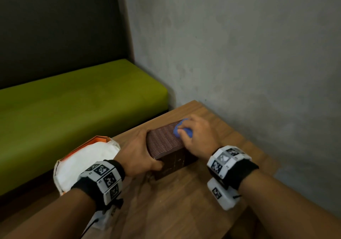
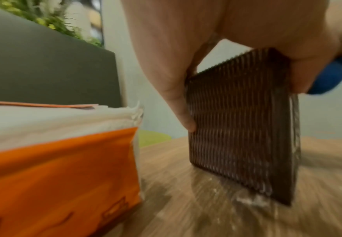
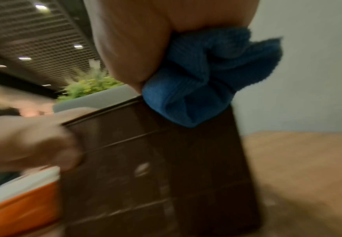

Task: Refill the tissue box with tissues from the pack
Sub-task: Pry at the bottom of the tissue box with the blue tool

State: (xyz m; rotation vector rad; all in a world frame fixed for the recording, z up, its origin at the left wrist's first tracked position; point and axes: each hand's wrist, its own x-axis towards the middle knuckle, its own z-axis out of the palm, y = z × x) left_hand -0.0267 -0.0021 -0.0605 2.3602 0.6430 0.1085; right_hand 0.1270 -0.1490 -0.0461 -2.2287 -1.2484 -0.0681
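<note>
While the left hand [image 1: 137, 153] grips the stiff, light-looking tissue box [image 1: 166, 141] by its sides, the right hand [image 1: 198, 137] clutches a soft blue cloth [image 1: 178, 129] on top.

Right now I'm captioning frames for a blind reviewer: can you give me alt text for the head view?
A person's left hand grips a dark brown ribbed tissue box on a wooden table, while the right hand presses a blue cloth on its top. An opened orange tissue pack lies left of it, beside a green bench.
</note>
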